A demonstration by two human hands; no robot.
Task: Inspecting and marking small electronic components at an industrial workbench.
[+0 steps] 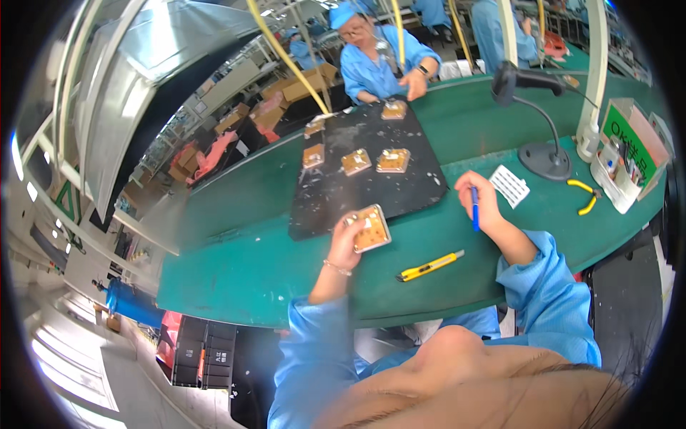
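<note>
My left hand (344,243) is closed on the edge of an orange-brown circuit board (373,230) with a pale rim, raised near the front edge of a black mat (357,191). A blue pen (475,209) is gripped in my right hand (483,200), its lower end pointing down over the green table (243,264). Just right of that hand lies a white label sheet (509,186) with rows of marks. Between my forearms rests a yellow utility knife (430,266). Several similar boards, one of them a board (356,162) near the middle, lie on the mat.
A black handheld scanner (529,80) sits on its stand at the right. Yellow-handled pliers (586,196) lie beside a white holder (616,182) of pens and small bottles. Across the table, a person (386,57) in blue reaches toward the mat's far edge. Pale posts (594,64) rise at the back.
</note>
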